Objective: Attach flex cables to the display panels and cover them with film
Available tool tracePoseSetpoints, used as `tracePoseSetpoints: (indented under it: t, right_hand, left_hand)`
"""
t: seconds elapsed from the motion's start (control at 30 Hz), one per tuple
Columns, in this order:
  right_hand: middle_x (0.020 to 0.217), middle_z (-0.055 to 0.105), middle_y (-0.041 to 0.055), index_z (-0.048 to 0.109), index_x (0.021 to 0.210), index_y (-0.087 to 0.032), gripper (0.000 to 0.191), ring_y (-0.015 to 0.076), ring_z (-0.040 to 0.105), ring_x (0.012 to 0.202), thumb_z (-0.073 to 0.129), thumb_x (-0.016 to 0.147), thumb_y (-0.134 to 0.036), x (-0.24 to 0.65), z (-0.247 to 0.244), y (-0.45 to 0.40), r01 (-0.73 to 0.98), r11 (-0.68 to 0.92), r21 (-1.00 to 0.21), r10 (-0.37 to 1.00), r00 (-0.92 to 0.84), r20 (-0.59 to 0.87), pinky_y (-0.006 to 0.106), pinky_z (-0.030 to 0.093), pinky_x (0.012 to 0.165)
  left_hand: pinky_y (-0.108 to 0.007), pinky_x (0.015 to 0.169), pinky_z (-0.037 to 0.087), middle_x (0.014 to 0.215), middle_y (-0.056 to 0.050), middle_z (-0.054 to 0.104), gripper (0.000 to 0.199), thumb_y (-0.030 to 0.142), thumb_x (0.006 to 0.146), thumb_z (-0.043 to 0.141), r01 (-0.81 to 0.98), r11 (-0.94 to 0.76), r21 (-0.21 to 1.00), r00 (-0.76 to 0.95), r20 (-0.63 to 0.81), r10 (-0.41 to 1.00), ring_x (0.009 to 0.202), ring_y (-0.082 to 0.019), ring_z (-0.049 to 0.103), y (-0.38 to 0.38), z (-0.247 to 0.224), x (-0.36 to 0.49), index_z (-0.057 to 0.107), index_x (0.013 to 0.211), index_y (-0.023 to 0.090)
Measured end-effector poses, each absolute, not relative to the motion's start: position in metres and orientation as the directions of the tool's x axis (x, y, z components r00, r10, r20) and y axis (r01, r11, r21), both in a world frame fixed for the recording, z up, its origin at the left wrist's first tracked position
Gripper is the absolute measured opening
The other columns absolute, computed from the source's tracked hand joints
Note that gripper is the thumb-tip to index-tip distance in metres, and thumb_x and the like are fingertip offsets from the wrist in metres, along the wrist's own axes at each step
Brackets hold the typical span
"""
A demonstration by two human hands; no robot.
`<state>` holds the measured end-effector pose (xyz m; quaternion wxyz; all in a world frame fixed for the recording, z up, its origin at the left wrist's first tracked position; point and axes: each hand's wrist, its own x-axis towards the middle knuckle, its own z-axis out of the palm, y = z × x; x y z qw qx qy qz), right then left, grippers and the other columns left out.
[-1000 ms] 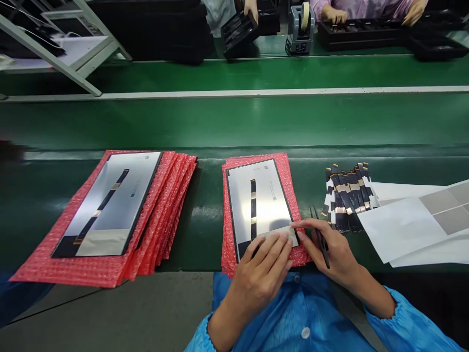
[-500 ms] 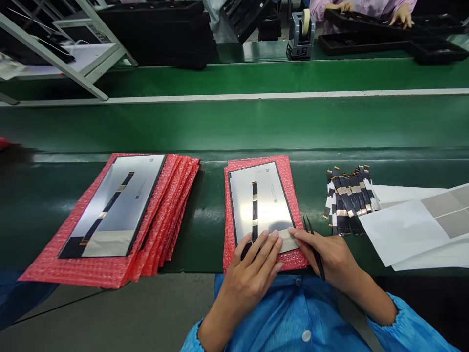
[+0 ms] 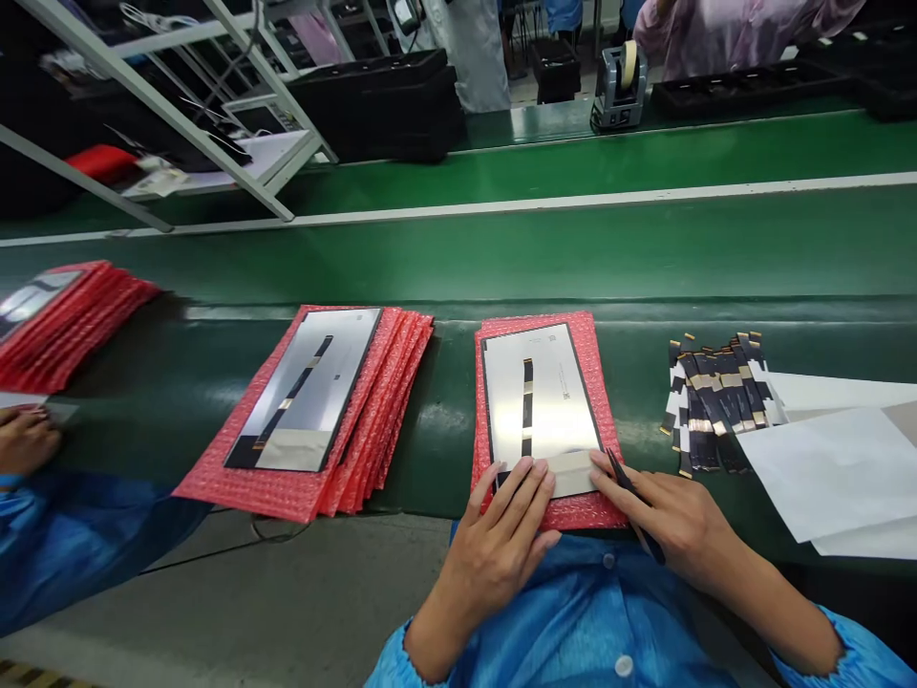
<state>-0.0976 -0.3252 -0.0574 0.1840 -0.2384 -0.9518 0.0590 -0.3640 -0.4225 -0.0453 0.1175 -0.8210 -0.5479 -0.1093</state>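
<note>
A silver panel (image 3: pixel 548 397) with a dark flex strip (image 3: pixel 528 406) down its face lies on red bubble wrap (image 3: pixel 594 382) in front of me. My left hand (image 3: pixel 505 535) rests with its fingers spread over the panel's lower left edge, holding nothing. Tweezers (image 3: pixel 634 497) are held in my right hand (image 3: pixel 670 521), whose thumb and forefinger touch the pale tape (image 3: pixel 573 473) along the panel's lower edge.
Left of me, another silver panel (image 3: pixel 315 373) tops a stack of red bubble-wrap sleeves (image 3: pixel 391 411). Flex strips (image 3: pixel 716 397) lie in a pile on the right beside white sheets (image 3: pixel 823 468). A person's hand (image 3: pixel 27 440) is at the far left. A tape dispenser (image 3: pixel 619 86) stands across the belt.
The view has swung left, bringing another wrapped stack and a person's hand into sight. Both of my hands remain at the panel's lower edge.
</note>
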Motion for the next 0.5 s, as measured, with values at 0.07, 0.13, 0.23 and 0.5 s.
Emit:
tracePoseSetpoints:
  t: [0.07,0.13,0.23,0.5]
  right_hand:
    - [0.151,0.051,0.006,0.038,0.151,-0.024,0.055,0.0138,0.076,0.087,0.04,0.097,-0.016,-0.098,-0.058,-0.325,0.431,0.88,-0.2,0.475,-0.813,0.338,0.023,0.06,0.067]
    - [0.151,0.051,0.0051,0.036,0.152,-0.025,0.055,0.0156,0.077,0.091,0.039,0.097,-0.017,-0.098,-0.059,-0.324,0.428,0.879,-0.208,0.476,-0.807,0.349,0.024,0.061,0.068]
    - [0.151,0.051,0.0039,0.033,0.153,-0.025,0.056,0.0174,0.078,0.089,0.042,0.097,-0.022,-0.098,-0.062,-0.323,0.423,0.876,-0.231,0.481,-0.803,0.351,0.026,0.063,0.064]
    - [0.149,0.054,-0.0048,0.029,0.153,-0.037,0.06,0.0235,0.08,0.095,0.046,0.096,-0.029,-0.097,-0.067,-0.323,0.42,0.839,-0.346,0.534,-0.762,0.367,0.033,0.069,0.067]
  left_hand:
    - [-0.042,0.119,0.044,0.153,0.004,0.045,0.054,0.054,0.101,0.04,0.923,-0.37,-0.106,0.384,0.309,0.87,0.143,-0.019,0.047,-0.418,-0.045,-0.36,0.041,0.148,0.028]
    - [-0.043,0.119,0.044,0.153,0.004,0.045,0.052,0.051,0.102,0.04,0.924,-0.373,-0.09,0.381,0.311,0.871,0.142,-0.02,0.048,-0.415,-0.045,-0.358,0.04,0.148,0.027]
    - [-0.044,0.121,0.042,0.151,0.002,0.049,0.054,0.047,0.104,0.037,0.925,-0.372,0.079,0.331,0.314,0.89,0.143,-0.02,0.047,-0.417,-0.05,-0.362,0.031,0.153,0.026]
    - [-0.048,0.114,0.049,0.15,0.0,0.05,0.053,0.05,0.102,0.036,0.91,-0.37,0.187,0.274,0.4,0.875,0.14,-0.024,0.051,-0.44,-0.074,-0.378,0.031,0.152,0.032]
